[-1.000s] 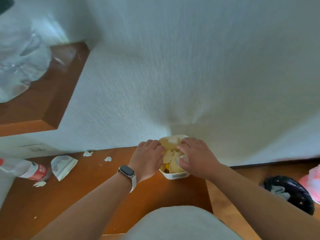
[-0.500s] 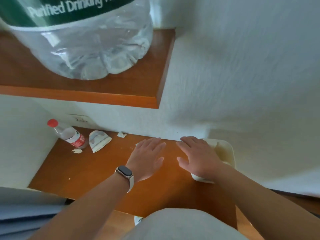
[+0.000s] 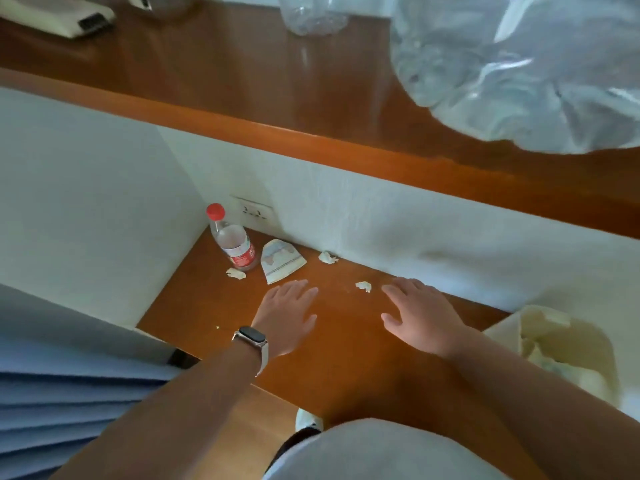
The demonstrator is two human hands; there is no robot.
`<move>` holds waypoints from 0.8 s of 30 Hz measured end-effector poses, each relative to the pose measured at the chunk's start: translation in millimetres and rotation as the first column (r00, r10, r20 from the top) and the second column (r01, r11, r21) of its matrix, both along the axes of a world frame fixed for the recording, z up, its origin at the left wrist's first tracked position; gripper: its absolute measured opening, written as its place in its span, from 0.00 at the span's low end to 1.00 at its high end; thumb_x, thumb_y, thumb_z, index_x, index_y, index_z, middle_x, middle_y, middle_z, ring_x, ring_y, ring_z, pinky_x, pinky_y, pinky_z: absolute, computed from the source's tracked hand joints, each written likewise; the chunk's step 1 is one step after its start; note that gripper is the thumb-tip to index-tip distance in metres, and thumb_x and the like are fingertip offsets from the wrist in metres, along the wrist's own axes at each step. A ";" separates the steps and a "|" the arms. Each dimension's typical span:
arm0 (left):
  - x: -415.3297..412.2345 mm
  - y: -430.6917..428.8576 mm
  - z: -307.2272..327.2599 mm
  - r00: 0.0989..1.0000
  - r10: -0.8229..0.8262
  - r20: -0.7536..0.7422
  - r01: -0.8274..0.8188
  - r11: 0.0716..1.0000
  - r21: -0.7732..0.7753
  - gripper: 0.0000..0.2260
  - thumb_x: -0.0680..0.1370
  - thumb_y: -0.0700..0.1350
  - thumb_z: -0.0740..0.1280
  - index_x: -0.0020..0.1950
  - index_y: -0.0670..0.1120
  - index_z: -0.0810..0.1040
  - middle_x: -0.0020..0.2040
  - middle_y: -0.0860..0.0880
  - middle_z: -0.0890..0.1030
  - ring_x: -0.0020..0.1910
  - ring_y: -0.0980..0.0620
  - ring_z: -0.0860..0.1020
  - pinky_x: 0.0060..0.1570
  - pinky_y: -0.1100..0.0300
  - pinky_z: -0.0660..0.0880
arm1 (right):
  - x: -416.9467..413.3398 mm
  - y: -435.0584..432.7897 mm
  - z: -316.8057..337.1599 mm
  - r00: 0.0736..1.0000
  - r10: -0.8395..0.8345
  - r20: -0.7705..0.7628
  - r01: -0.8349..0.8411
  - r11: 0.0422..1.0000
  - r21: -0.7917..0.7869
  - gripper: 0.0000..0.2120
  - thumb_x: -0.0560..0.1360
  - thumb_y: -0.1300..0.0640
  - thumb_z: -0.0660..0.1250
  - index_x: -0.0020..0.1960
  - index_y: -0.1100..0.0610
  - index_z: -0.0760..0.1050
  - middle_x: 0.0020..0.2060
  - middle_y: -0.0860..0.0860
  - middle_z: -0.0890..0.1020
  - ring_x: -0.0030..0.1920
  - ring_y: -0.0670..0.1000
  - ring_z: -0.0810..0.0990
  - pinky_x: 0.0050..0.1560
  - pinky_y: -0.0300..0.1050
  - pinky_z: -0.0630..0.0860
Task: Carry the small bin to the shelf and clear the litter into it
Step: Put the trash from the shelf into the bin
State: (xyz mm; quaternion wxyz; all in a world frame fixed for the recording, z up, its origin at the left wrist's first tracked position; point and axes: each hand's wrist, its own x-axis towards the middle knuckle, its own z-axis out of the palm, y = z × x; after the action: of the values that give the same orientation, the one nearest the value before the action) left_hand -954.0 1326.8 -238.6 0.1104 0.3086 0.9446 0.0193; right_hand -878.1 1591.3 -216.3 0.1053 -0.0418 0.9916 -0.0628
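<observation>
Shelf of brown wood (image 3: 346,348), set against a white wall: in its back left corner stands a clear plastic bottle with red cap and red label (image 3: 232,241), upright. Just in front of the bottle lies a crumpled white paper scrap (image 3: 236,273). Beside the bottle to the right lies a torn white paper wrapper with blue print (image 3: 281,260).

The person's left hand (image 3: 289,315), a pale smartwatch (image 3: 251,337) on its wrist, is palm down just in front of the wrapper, fingers straight and slightly spread, holding nothing. A second white scrap (image 3: 327,257) lies along the back edge by the wall. A third small scrap (image 3: 363,286) lies between the two hands, nearer the right one. The right hand (image 3: 420,315) is likewise flat, fingers loosely spread and empty; whether either palm touches the wood I cannot tell.

At the right edge sits the small cream plastic bin (image 3: 599,348), paper already inside, apart from both hands.
</observation>
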 end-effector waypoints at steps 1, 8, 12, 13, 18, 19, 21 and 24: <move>-7.7 -10.7 -5.1 1.000 0.029 0.010 -0.029 1.000 0.003 0.22 0.81 0.56 0.56 0.75 0.53 0.62 0.76 0.49 0.63 0.75 0.47 0.60 0.72 0.48 0.60 | -7.4 -7.7 -4.9 1.000 -0.006 0.006 0.006 1.000 0.006 0.25 0.78 0.41 0.57 0.71 0.51 0.65 0.68 0.50 0.72 0.67 0.52 0.71 0.66 0.50 0.71; -54.0 -80.2 -44.4 0.963 0.260 0.070 -0.260 0.966 0.000 0.21 0.80 0.53 0.60 0.73 0.51 0.65 0.74 0.48 0.67 0.73 0.46 0.64 0.69 0.47 0.64 | -48.0 -42.4 -43.7 0.992 -0.083 0.090 0.082 0.997 0.015 0.25 0.78 0.47 0.61 0.73 0.52 0.63 0.70 0.51 0.69 0.69 0.54 0.69 0.64 0.49 0.73; -77.9 -105.7 -61.0 0.934 0.347 0.081 -0.351 0.936 0.034 0.23 0.80 0.52 0.61 0.75 0.51 0.62 0.75 0.48 0.64 0.75 0.45 0.61 0.70 0.46 0.62 | -67.1 -43.5 -67.7 0.984 -0.132 0.120 0.129 0.991 0.030 0.26 0.78 0.48 0.62 0.73 0.53 0.62 0.71 0.53 0.68 0.70 0.54 0.68 0.65 0.49 0.71; -83.6 -109.6 -64.4 0.933 0.350 0.080 -0.354 0.934 0.041 0.24 0.80 0.52 0.61 0.75 0.51 0.61 0.76 0.47 0.64 0.75 0.44 0.61 0.71 0.45 0.61 | -70.7 -43.9 -72.4 0.979 -0.147 0.143 0.144 0.989 0.033 0.26 0.78 0.48 0.62 0.74 0.53 0.61 0.72 0.53 0.66 0.71 0.54 0.67 0.66 0.49 0.70; -106.0 -120.2 -78.8 0.936 0.349 0.048 -0.351 0.935 0.050 0.24 0.79 0.50 0.62 0.74 0.49 0.62 0.74 0.46 0.67 0.72 0.44 0.65 0.68 0.45 0.64 | -75.8 -48.2 -92.0 0.963 -0.194 0.188 0.188 0.981 0.047 0.26 0.78 0.50 0.63 0.74 0.52 0.61 0.71 0.52 0.67 0.67 0.53 0.70 0.63 0.48 0.73; -108.8 -121.7 -81.1 0.938 0.346 0.039 -0.347 0.937 0.044 0.23 0.79 0.49 0.62 0.73 0.48 0.64 0.72 0.46 0.69 0.70 0.44 0.67 0.67 0.46 0.66 | -74.4 -49.9 -95.1 0.962 -0.199 0.189 0.193 0.980 0.047 0.25 0.78 0.50 0.63 0.74 0.52 0.62 0.69 0.52 0.68 0.65 0.53 0.71 0.61 0.47 0.74; -112.0 -124.3 -84.6 0.941 0.337 0.017 -0.337 0.940 0.059 0.19 0.79 0.47 0.62 0.70 0.47 0.68 0.68 0.46 0.72 0.66 0.45 0.70 0.63 0.48 0.70 | -70.5 -53.7 -99.7 0.962 -0.198 0.186 0.192 0.980 0.054 0.24 0.78 0.52 0.63 0.72 0.53 0.64 0.66 0.52 0.70 0.62 0.52 0.73 0.58 0.45 0.76; -114.2 -127.0 -88.5 0.940 0.340 0.007 -0.339 0.934 0.112 0.17 0.78 0.45 0.63 0.68 0.46 0.71 0.64 0.45 0.74 0.62 0.45 0.73 0.59 0.50 0.72 | -64.0 -59.2 -103.4 0.967 -0.188 0.172 0.182 0.982 0.050 0.20 0.78 0.56 0.63 0.69 0.54 0.68 0.62 0.52 0.72 0.58 0.51 0.73 0.55 0.42 0.76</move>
State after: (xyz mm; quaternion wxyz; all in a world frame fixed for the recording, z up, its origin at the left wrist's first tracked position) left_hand -1068.2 1199.8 -327.1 0.0823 0.1465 0.9818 0.0887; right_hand -942.1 1532.1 -319.7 0.1867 0.0582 0.9789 -0.0589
